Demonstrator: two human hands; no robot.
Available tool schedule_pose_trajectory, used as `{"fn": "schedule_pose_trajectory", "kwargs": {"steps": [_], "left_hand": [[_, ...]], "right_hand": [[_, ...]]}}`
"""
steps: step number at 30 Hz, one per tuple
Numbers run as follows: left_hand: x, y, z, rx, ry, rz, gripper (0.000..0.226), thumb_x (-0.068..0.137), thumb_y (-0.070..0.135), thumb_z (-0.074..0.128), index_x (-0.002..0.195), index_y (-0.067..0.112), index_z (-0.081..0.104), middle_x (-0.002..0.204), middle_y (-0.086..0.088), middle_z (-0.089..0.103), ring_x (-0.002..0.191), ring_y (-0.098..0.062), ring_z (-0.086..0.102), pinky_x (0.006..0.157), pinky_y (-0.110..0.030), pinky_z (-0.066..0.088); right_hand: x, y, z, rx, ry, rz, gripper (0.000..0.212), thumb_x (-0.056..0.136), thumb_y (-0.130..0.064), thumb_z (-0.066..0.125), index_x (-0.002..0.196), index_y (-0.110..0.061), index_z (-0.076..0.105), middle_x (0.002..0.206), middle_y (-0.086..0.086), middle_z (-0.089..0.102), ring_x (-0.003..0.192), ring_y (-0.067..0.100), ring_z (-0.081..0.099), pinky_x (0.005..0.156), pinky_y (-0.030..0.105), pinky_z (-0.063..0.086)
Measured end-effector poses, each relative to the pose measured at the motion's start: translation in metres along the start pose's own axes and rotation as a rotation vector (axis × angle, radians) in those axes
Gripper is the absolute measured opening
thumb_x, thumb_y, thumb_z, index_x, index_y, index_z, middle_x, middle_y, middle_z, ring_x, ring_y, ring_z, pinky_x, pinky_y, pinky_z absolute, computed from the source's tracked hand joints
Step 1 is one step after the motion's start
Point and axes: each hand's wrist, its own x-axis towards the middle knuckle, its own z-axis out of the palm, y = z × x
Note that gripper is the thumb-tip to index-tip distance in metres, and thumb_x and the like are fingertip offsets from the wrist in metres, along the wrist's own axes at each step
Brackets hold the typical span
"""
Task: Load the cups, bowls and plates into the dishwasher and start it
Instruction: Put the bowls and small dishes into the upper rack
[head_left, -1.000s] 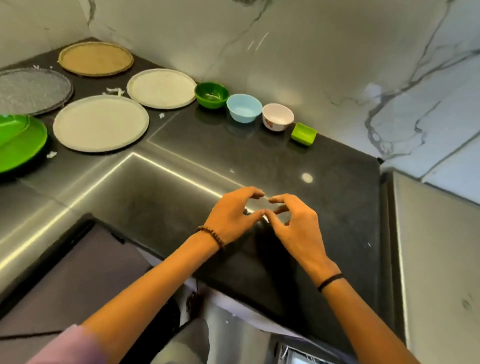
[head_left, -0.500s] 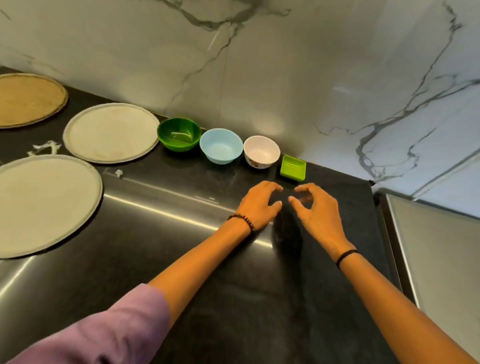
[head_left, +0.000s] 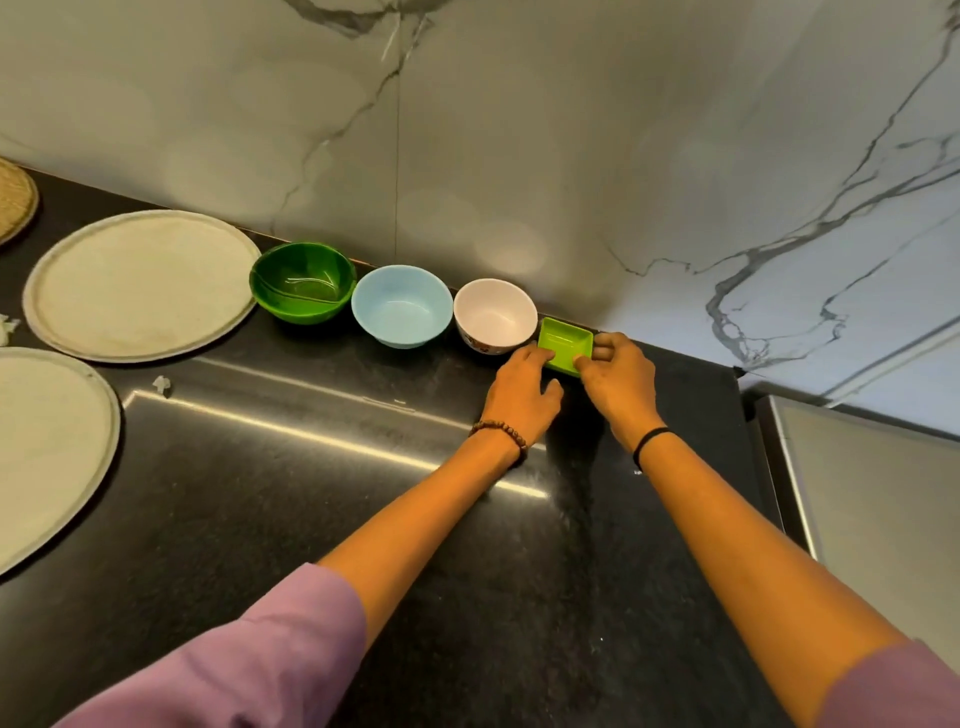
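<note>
1. While the green dish (head_left: 563, 340) sits right of centre, the left hand (head_left: 522, 395) curls its fingers onto the left rim; the right hand (head_left: 618, 384) pinches the right rim.
2. Lift it level; keep clear of the white bowl (head_left: 493, 314) just beside it.

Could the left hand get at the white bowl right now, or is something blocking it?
Probably yes. The left hand sits right beside the white bowl, with nothing between them; it would only have to let go of the green dish, which the right hand also holds.
</note>
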Motion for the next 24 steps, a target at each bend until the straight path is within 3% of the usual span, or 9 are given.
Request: {"fn": "schedule_pose_trajectory", "kwargs": {"steps": [3,5,11,16,24], "left_hand": [[-0.007,0.003,-0.005,-0.065,0.048,-0.048,0.039,0.088,0.011,0.061,0.126,0.004,0.059,0.127,-0.012,0.06,0.117,-0.025,0.056,0.102,-0.034,0.044],[-0.024,0.006,-0.009,-0.105,0.048,-0.06,0.038,0.087,0.012,0.063,0.124,0.006,0.062,0.124,-0.009,0.063,0.111,-0.022,0.06,0.099,-0.035,0.048],[-0.107,0.02,-0.025,-0.121,-0.007,-0.091,0.017,0.085,0.017,0.069,0.101,0.014,0.075,0.1,0.001,0.074,0.091,-0.008,0.068,0.089,-0.023,0.051],[-0.165,0.031,-0.018,-0.174,-0.158,-0.118,0.01,0.083,0.018,0.072,0.092,0.017,0.078,0.088,0.01,0.074,0.081,0.005,0.066,0.074,-0.004,0.047],[-0.217,0.05,0.037,-0.187,-0.385,-0.086,0.01,0.08,0.015,0.075,0.089,0.017,0.078,0.084,0.007,0.075,0.078,0.0,0.069,0.08,-0.018,0.053]], "right_hand": [[-0.007,0.006,-0.001,0.086,0.006,0.052,0.035,0.088,-0.006,0.066,0.122,-0.009,0.061,0.11,0.005,0.068,0.094,0.013,0.065,0.088,0.03,0.056],[-0.025,0.013,-0.006,0.169,0.008,0.076,0.033,0.087,-0.009,0.066,0.12,-0.013,0.062,0.106,0.0,0.068,0.097,0.013,0.066,0.088,0.034,0.058],[-0.126,0.049,-0.026,0.29,0.017,0.06,0.034,0.087,-0.015,0.065,0.12,-0.022,0.064,0.103,-0.002,0.074,0.093,0.008,0.071,0.082,0.035,0.06],[-0.213,0.078,-0.053,0.388,0.069,0.133,0.036,0.091,-0.01,0.065,0.125,-0.022,0.061,0.105,-0.005,0.073,0.095,0.007,0.071,0.072,0.025,0.06],[-0.291,0.134,-0.097,0.516,0.197,0.232,0.039,0.093,-0.011,0.063,0.129,-0.024,0.058,0.112,-0.001,0.071,0.1,0.011,0.07,0.072,0.025,0.057]]}}
